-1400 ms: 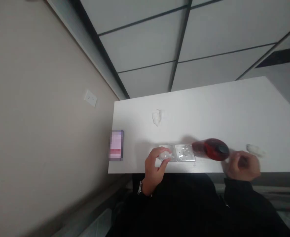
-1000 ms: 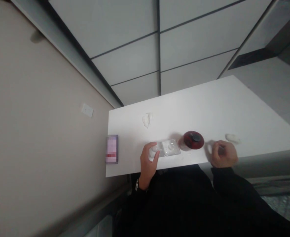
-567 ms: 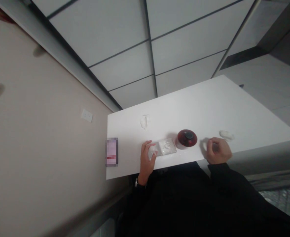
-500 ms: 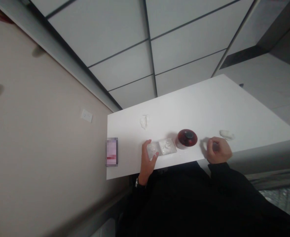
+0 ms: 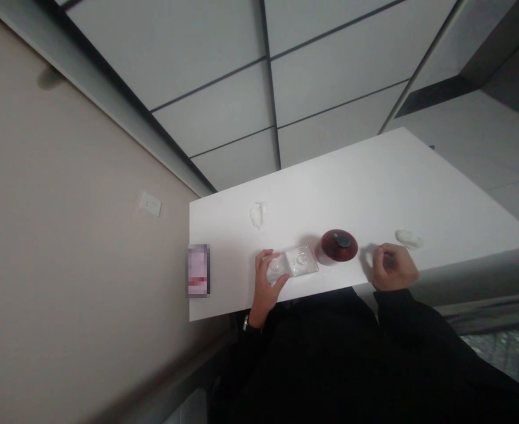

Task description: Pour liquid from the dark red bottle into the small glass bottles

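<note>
Left of the table's middle, my left hand [image 5: 266,291] curves its thumb and fingers around the left half of an open clear plastic case [image 5: 302,261]. The case has two square halves lying side by side, with small shiny clear shapes inside that are too blurred to name. Just right of it stands a dark red, round-lidded container [image 5: 339,244] with a black knob on top. My right hand [image 5: 394,269] rests as a loose fist near the front edge, right of the container. Whatever its fingers may hold is hidden.
On the white table [image 5: 365,176] lie a crumpled white tissue [image 5: 257,214] at the back left and another white tissue [image 5: 408,239] beyond my right hand. A blurred pink phone-like object [image 5: 198,271] lies by the left wall. Panelled doors [image 5: 224,141] rise behind the table.
My left thumb and fingers have closed in further around the left half of the case. My right fist keeps its place. The view has shifted slightly.
</note>
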Action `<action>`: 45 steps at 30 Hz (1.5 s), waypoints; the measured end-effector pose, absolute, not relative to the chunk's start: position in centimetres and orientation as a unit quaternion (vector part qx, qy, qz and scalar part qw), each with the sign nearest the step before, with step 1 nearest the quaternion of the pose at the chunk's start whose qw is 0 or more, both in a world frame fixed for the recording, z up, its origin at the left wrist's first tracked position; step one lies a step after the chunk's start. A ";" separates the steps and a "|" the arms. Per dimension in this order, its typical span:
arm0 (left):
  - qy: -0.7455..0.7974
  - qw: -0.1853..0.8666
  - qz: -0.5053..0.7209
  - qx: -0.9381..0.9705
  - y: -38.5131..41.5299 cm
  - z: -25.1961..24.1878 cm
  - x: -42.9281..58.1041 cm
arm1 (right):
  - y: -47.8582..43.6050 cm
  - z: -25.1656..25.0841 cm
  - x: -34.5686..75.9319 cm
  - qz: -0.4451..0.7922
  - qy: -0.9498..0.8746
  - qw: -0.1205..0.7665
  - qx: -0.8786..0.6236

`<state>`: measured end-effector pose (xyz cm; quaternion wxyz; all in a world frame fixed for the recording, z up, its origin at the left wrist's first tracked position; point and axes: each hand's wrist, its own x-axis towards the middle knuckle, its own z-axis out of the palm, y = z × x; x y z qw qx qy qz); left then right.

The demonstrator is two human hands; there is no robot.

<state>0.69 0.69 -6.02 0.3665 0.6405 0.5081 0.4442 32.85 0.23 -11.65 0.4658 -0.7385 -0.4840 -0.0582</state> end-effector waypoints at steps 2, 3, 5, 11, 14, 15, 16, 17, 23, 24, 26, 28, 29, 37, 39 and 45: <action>0.512 0.365 0.457 0.630 0.8 -5.9 0.7 | 0.2 -11.7 32.9 -0.060 -0.481 0.464 -0.741; 0.511 0.364 0.460 0.628 0.8 -5.9 0.6 | 0.2 -11.8 32.9 -0.060 -0.481 0.463 -0.742; 0.508 0.373 0.441 0.639 0.9 -5.9 0.6 | 0.2 -11.8 33.0 -0.059 -0.487 0.461 -0.740; 0.508 0.390 0.461 0.615 1.0 -6.2 0.5 | 0.1 -11.8 32.9 -0.074 -0.490 0.465 -0.733; 0.505 0.392 0.437 0.632 1.1 -6.0 0.5 | 0.1 -11.8 32.9 -0.073 -0.485 0.461 -0.739; 0.508 0.393 0.440 0.628 1.1 -5.9 0.4 | 0.1 -11.9 32.9 -0.073 -0.486 0.462 -0.739; 0.510 0.396 0.444 0.621 1.2 -5.8 0.4 | 0.1 -11.9 32.9 -0.073 -0.488 0.462 -0.737; 0.510 0.398 0.447 0.617 1.2 -5.7 0.3 | 0.1 -11.9 32.9 -0.074 -0.491 0.463 -0.734; 0.507 0.393 0.419 0.642 1.3 -5.5 0.3 | 0.1 -12.0 33.0 -0.088 -0.494 0.468 -0.728; 0.511 0.393 0.432 0.631 1.3 -5.5 0.3 | 0.1 -12.0 33.0 -0.088 -0.492 0.468 -0.729; 0.505 0.391 0.447 0.626 1.4 -5.5 0.3 | 0.1 -12.0 32.9 -0.085 -0.488 0.466 -0.733; 0.492 0.391 0.429 0.648 1.5 -5.4 0.1 | 0.1 -12.0 32.9 -0.081 -0.486 0.462 -0.737; 0.487 0.394 0.417 0.658 1.6 -5.4 0.0 | 0.1 -12.0 32.9 -0.079 -0.487 0.461 -0.738; 0.502 0.363 0.501 0.604 1.8 -7.2 0.9 | 0.0 -11.9 32.8 -0.068 -0.485 0.469 -0.735; 0.507 0.338 0.525 0.594 2.0 -7.5 1.5 | 0.0 -11.9 32.9 -0.064 -0.485 0.466 -0.737; 0.511 0.238 0.524 0.639 2.7 -7.1 1.3 | -0.1 -11.8 32.9 -0.069 -0.492 0.468 -0.731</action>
